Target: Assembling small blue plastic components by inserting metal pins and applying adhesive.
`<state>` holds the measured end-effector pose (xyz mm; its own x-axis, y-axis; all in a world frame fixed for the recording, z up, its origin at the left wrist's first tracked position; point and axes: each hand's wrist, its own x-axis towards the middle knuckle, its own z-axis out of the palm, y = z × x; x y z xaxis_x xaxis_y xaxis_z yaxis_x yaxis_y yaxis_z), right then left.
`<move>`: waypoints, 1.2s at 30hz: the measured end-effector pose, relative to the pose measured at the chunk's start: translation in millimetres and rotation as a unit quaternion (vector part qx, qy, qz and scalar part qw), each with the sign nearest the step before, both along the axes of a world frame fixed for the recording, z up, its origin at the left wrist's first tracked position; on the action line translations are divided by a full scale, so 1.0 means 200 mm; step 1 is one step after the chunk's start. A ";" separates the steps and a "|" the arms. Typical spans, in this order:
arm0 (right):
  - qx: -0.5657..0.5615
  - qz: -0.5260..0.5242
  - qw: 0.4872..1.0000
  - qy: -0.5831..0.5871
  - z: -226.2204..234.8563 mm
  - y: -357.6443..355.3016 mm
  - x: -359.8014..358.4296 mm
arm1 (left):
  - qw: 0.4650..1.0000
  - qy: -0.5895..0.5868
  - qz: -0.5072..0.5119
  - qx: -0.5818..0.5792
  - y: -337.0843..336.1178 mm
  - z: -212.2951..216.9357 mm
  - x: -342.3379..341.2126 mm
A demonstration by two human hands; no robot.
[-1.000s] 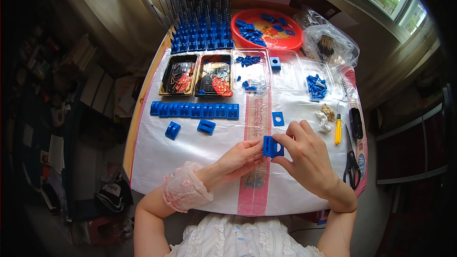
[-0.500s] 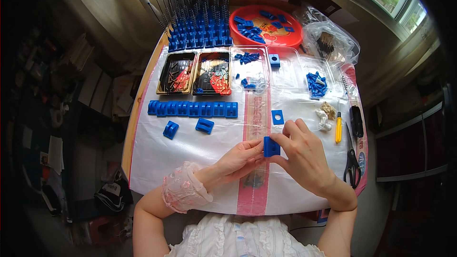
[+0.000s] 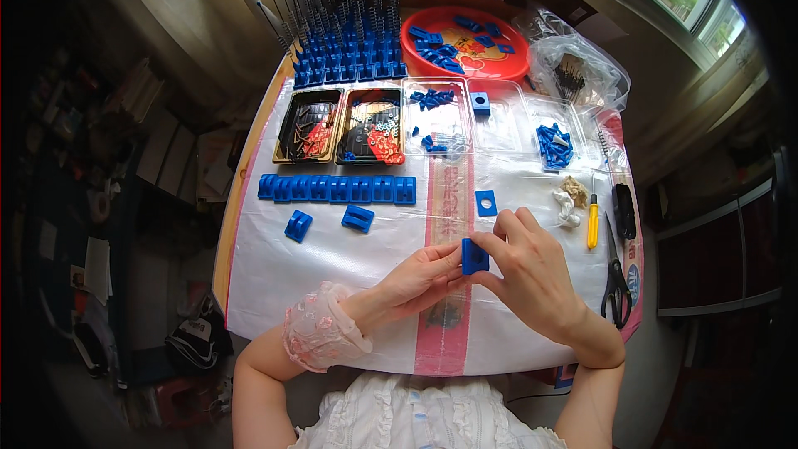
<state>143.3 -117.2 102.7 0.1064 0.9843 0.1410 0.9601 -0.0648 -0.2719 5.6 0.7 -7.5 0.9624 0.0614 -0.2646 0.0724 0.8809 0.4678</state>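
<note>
A small blue plastic block [image 3: 475, 257] with a dark round hole stands on edge between my two hands, over the middle of the table. My left hand [image 3: 426, 276] pinches its left side with thumb and fingers. From the right, my right hand [image 3: 525, 264] grips the same block, forefinger at its top and thumb near its lower corner. A flat blue plate with a round hole [image 3: 486, 204] lies just beyond my right hand. Left of it runs a row of blue curved pieces [image 3: 337, 190]. Two more, a blue piece [image 3: 298, 226] and another blue piece [image 3: 357, 219], lie nearer.
Black trays [image 3: 307, 126] of screws and small metal parts stand behind the row. Clear trays [image 3: 437, 116] hold small blue parts. Farther back are spring-and-rod assemblies [image 3: 349, 33] and a red basin [image 3: 515, 66]. At right lie a yellow screwdriver [image 3: 592, 229] and scissors [image 3: 615, 291].
The blue block has turned slightly between my fingers, so its hole shows more plainly. Both hands stay almost in place.
</note>
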 end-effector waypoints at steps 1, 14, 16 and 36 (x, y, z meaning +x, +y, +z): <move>0.000 -0.001 1.000 0.000 0.00 0.00 0.00 | 1.000 -0.001 -0.002 0.000 0.00 0.00 0.00; 0.007 0.003 1.000 -0.001 0.00 0.00 0.00 | 1.000 -0.006 0.001 -0.003 0.00 -0.01 0.00; 0.009 0.003 1.000 0.000 0.00 0.00 -0.01 | 1.000 -0.011 0.000 -0.004 0.00 -0.03 0.00; 0.016 0.003 1.000 0.003 -0.01 0.00 -0.01 | 1.000 -0.018 -0.002 -0.007 0.01 -0.03 0.00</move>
<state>141.7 -116.5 101.4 0.1021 0.9798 0.1720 0.9586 -0.0507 -0.2803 5.9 2.4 -14.1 0.9717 0.0545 -0.2299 0.0586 0.8871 0.4578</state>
